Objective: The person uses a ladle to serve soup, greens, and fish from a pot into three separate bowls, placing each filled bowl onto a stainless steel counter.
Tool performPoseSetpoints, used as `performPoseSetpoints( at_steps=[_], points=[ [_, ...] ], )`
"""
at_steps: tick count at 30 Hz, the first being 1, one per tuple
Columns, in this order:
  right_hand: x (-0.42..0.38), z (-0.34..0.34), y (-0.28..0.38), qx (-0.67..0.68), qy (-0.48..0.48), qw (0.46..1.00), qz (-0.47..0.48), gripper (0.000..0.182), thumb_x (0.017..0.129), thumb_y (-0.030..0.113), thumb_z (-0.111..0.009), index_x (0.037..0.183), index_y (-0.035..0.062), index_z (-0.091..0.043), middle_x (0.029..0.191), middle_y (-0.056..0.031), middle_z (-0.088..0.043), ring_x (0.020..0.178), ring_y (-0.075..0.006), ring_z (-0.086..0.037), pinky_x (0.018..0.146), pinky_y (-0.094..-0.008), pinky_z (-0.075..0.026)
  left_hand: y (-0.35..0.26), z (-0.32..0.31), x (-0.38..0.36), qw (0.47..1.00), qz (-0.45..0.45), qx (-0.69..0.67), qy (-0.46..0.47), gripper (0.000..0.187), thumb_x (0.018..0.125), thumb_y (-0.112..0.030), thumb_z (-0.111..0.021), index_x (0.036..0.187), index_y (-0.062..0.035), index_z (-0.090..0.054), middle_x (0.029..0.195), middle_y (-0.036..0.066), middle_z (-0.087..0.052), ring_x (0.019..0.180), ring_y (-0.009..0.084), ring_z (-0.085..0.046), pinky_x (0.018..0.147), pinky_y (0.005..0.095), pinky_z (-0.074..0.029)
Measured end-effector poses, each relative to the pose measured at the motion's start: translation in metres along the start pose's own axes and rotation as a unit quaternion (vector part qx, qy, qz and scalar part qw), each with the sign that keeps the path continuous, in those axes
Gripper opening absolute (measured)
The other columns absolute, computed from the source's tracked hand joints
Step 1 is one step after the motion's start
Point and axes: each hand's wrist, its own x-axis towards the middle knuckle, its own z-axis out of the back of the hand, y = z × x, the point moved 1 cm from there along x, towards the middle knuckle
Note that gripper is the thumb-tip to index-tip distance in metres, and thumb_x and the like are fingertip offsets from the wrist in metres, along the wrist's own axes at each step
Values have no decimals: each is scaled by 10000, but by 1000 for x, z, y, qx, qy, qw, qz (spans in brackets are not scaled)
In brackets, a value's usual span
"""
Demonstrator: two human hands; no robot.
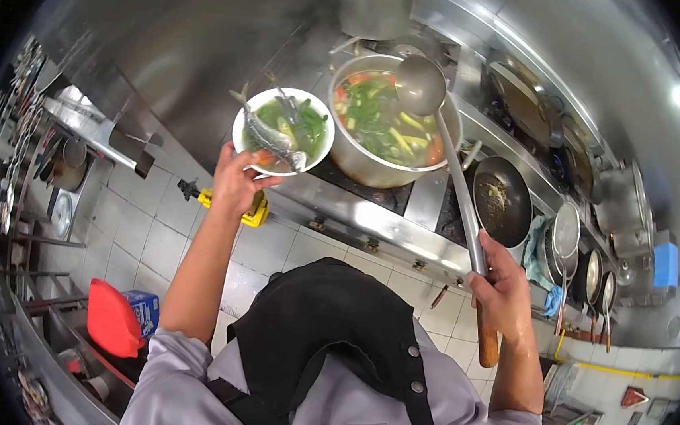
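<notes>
My left hand (239, 179) grips the rim of a white bowl (242, 141) from its near side. In the bowl, a whole fish (267, 134) lies across green leaves and broth, its tail sticking up past the rim; a second fish piece (290, 111) is behind it. My right hand (502, 285) is closed round the handle of a long ladle (420, 87). The ladle's metal head hangs over a large pot (375, 174) of soup, where leafy greens, yellowish pieces and orange-red chunks float. The bowl is held just left of the pot.
The pot stands on a steel stove (357, 202) with knobs along its front. Right of it sits a dark frying pan (503, 201) with food bits inside. Strainers and pans (567, 230) hang farther right. A tall pot (378, 8) stands behind. Below left is a yellow tool (255, 210).
</notes>
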Motion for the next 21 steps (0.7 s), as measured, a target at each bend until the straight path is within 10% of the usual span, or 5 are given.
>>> performPoseSetpoints(
  at_steps=[8,16,21],
  points=[
    [24,5,-24,23,29,999,-39,575,846,-42,-631,1395,-38,-459,876,-39,-596,676,-85,-546,569,-252,-477,-1,-10,-9,999,4,-32,17,546,807,-69,-553,1302,-43,-324,1210,235,-531,992,399,-648,681,513,-636],
    [37,28,-47,368,103,921,-78,501,842,-17,-592,1335,-2,-504,790,-127,-625,484,-167,-564,441,-269,-469,4,-13,-18,1000,-6,-24,6,525,783,-60,-517,1271,-50,-325,1201,234,-527,1007,419,-636,680,527,-639],
    [38,42,-43,292,108,948,-64,516,834,13,-612,1337,1,-500,789,-113,-618,485,-160,-559,439,-251,-449,12,-15,-27,1000,-16,-5,-17,577,798,-112,-516,1347,-97,-340,1259,199,-528,1047,386,-638,729,525,-624]
  ],
)
